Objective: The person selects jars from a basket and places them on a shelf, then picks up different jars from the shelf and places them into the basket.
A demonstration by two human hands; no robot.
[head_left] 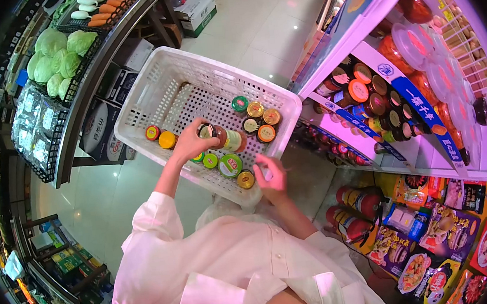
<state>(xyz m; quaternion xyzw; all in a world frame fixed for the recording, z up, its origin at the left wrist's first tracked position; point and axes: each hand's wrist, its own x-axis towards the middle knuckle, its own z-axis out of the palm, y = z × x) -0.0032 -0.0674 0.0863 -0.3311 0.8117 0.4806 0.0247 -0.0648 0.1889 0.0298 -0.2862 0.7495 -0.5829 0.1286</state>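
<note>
My left hand grips a jar by its dark-lidded end. The jar is tipped on its side above the white crate, with reddish-brown contents and a pale label. My right hand is beside the crate's near right corner, somewhat blurred, fingers apart and holding nothing. Inside the crate, a large green-lidded jar and a gold-lidded jar stand along the near side. A dark green-lidded jar and several others are to the right. A yellow-lidded jar stands at the left.
On my right, a pink-lit shelf unit holds rows of jars, with fire extinguishers and packaged food below. A vegetable stand with cabbages is at the left. A cardboard box sits on the tiled floor beyond.
</note>
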